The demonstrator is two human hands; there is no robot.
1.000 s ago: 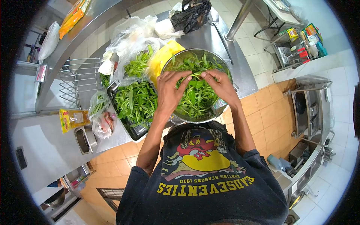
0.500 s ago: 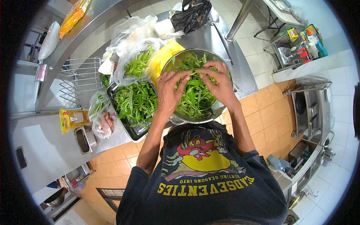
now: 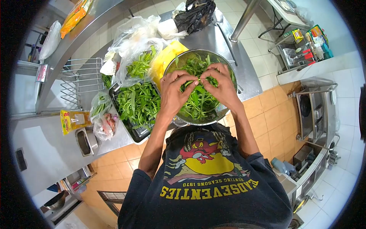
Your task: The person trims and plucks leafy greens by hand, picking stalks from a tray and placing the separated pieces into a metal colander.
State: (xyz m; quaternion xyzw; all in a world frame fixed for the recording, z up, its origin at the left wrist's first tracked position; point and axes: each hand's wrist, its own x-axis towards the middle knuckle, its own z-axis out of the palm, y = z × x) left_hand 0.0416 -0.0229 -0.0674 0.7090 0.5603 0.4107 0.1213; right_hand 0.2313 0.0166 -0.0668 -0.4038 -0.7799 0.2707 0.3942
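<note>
A round metal strainer (image 3: 207, 121) sits on the steel table, with leafy greens (image 3: 196, 103) inside. Above it, my left hand (image 3: 176, 91) pinches a thin green stem (image 3: 198, 81) between thumb and fingers. My right hand (image 3: 221, 86) meets it from the other side, its thumb and fingertips closed at the same stem. The fingertips of both hands nearly touch. Left of the strainer, a black tray (image 3: 140, 134) holds a heap of green leaves. A yellow bag (image 3: 164, 61) lies between the tray and the strainer.
Behind the tray are clear plastic bags (image 3: 135, 32) and a black plastic bag (image 3: 195, 16). A long dark-handled utensil (image 3: 227, 44) lies behind the strainer. To the left are a wire rack (image 3: 80, 82), a yellow packet (image 3: 75, 121) and a small metal container (image 3: 86, 142).
My right hand has shifted slightly, and its fingers have come in closer to my left fingertips. My left fingers have curled a little more. The tray and bags have not moved.
</note>
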